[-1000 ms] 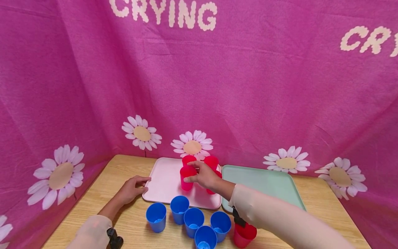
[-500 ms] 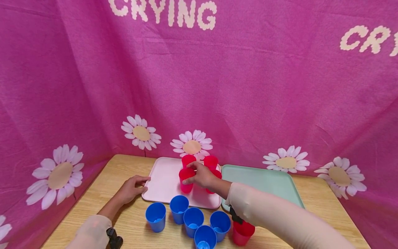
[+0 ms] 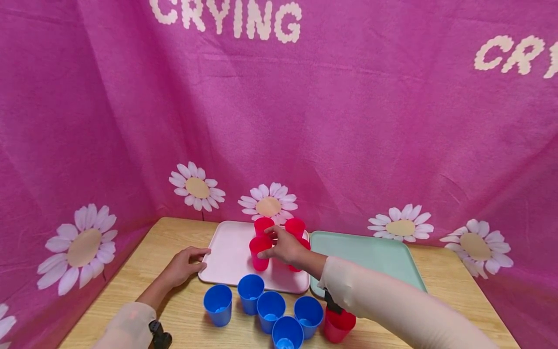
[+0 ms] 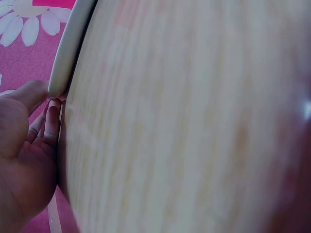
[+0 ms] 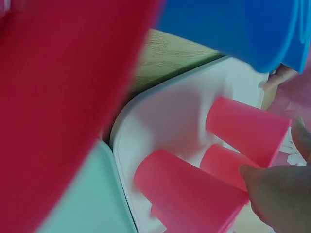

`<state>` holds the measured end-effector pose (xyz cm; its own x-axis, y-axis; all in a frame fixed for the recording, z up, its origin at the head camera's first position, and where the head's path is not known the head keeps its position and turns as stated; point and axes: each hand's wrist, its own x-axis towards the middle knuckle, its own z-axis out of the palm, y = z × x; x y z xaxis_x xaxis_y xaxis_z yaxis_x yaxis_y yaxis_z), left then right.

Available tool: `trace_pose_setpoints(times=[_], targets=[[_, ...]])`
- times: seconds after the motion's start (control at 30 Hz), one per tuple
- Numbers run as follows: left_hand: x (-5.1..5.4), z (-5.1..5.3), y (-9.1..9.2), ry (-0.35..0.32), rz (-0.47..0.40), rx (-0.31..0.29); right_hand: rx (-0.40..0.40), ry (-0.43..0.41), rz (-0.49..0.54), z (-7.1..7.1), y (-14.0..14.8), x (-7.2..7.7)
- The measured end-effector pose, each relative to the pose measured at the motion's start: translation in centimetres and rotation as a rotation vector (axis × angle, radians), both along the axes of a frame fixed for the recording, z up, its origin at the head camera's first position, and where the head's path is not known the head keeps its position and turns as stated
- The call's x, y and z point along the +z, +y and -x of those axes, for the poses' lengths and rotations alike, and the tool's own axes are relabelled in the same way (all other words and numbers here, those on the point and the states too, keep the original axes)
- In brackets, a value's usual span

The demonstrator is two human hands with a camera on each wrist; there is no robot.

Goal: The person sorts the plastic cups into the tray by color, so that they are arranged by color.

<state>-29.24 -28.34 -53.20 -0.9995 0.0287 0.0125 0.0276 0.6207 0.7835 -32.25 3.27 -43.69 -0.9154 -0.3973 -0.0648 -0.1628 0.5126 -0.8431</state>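
Observation:
Several red cups stand on the pink tray [image 3: 226,252] in the head view. My right hand [image 3: 285,247] holds the front left red cup [image 3: 258,259] near its rim, thumb on the near side. In the right wrist view, thumb and fingers of that hand [image 5: 284,191] lie on either side of this cup's [image 5: 245,128] mouth. The back left red cup [image 3: 263,224] and back right red cup [image 3: 295,225] stand behind; the front right red cup [image 3: 305,243] is partly hidden by my hand. My left hand [image 3: 185,266] rests thumb and fingertips against the tray's left edge.
Several blue cups [image 3: 271,312] stand upright on the wooden table [image 3: 187,315] in front of the tray. Another red cup [image 3: 339,325] stands by my right forearm. A green tray [image 3: 370,252] lies to the right; a pink curtain [image 3: 279,121] hangs behind.
The red cup at my right hand has shifted slightly left and nearer on the tray. My left hand stays at the tray's edge.

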Motion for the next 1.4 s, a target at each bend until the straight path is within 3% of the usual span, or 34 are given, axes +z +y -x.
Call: trace_pose_setpoints(times=[0.17,0.5,0.83,0.97,1.2,1.4], targets=[[-0.2,-0.2,0.0,-0.028,-0.004,0.015,-0.002,-0.029,0.014,-0.3,0.6,0.6],[-0.4,0.0,-0.1,-0.002,0.026,0.004,0.035,-0.040,0.088,-1.2,2.6,2.2],[-0.2,0.0,0.2,-0.023,0.010,0.020,0.081,-0.066,0.168,-2.9,7.0,2.7],[-0.2,0.0,0.2,-0.023,0.003,0.021,0.126,-0.095,0.190,-3.7,9.2,2.6],[-0.2,0.0,0.0,-0.012,0.000,0.012,0.169,-0.049,0.197,-4.8,12.7,1.8],[-0.1,0.1,0.1,-0.006,-0.001,0.017,0.183,-0.061,0.204,-6.2,15.2,1.2]])
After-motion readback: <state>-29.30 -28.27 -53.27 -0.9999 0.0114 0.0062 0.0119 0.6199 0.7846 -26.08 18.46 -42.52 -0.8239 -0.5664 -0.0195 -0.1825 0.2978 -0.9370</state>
